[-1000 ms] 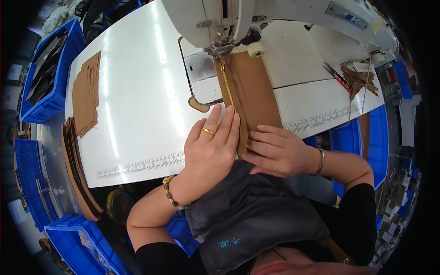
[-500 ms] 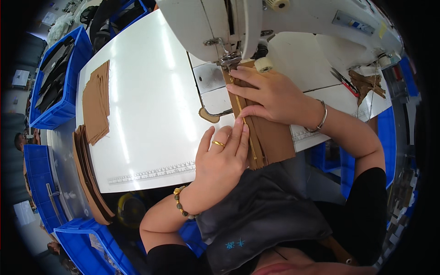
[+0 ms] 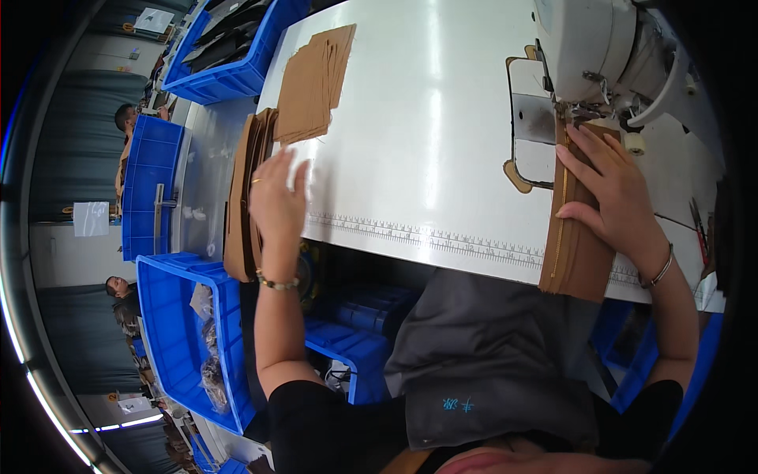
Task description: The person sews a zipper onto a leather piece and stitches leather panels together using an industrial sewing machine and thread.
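My right hand point(image 3: 612, 186) lies flat with spread fingers on a brown fabric piece point(image 3: 588, 261), which has a gold-toothed zipper point(image 3: 562, 213) running along its left part. The fabric's far end sits beneath the presser foot of a white sewing machine point(image 3: 588, 47). Far to the left, my left hand point(image 3: 278, 197) hovers by the table's left edge, thumb apart from the other fingers, with nothing visible in it. Close beside it are a bundle of folded brown pieces point(image 3: 243, 197) draped at the edge and a flat stack of brown fabric pieces point(image 3: 312, 83).
The white table point(image 3: 410, 142) has a printed ruler along its near edge. Blue bins stand left: one with dark pieces point(image 3: 178, 83), another with plastic-wrapped items point(image 3: 150, 316). Red-handled snippers point(image 3: 699, 225) lie far right. Other people are in the left background.
My left hand has left the zipper and swung left to the brown pieces. My right hand stays on the fabric. The whole view has turned toward the left.
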Demonstrator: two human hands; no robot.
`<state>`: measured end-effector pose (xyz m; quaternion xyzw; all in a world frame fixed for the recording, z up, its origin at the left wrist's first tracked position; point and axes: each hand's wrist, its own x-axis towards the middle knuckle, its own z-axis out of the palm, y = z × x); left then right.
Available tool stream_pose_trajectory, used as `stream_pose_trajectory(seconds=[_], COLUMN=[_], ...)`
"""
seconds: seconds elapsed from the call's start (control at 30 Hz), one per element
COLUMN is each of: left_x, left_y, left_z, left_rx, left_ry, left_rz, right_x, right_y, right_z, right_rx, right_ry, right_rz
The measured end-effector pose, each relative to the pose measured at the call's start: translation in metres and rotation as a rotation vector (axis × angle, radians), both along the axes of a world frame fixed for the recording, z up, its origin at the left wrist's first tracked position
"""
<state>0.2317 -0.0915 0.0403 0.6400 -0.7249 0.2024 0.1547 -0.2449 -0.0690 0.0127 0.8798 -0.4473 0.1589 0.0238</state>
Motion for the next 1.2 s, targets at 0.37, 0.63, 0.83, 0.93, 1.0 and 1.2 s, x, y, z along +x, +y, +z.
stream_pose_trajectory(seconds=[0.37,0.63,0.83,0.93,1.0,1.2], left_x=[0.174,0.167,0.062,-0.023,-0.076,-0.169], left_y=[0.006,0.014,0.007,0.023,0.039,0.045], left_z=[0.019,0.049,0.097,0.075,0.056,0.057], left_rx=[0.242,0.225,-0.015,0.315,0.586,1.099], left_ry=[0.225,-0.269,-0.391,-0.260,-0.178,0.294], left_rz=[0.516,0.541,0.368,0.094,-0.149,-0.593], right_x=[0.000,0.000,-0.004,-0.003,-0.001,-0.001], right_y=[0.001,0.004,0.004,0.004,0.003,0.006], right_z=[0.001,-0.002,-0.007,-0.006,-0.006,-0.004], right_rx=[0.015,0.025,0.025,0.040,-0.041,0.032], right_ry=[0.014,0.002,0.017,0.021,-0.028,0.051], right_rz=[-0.010,-0.029,-0.012,-0.020,-0.005,-0.028])
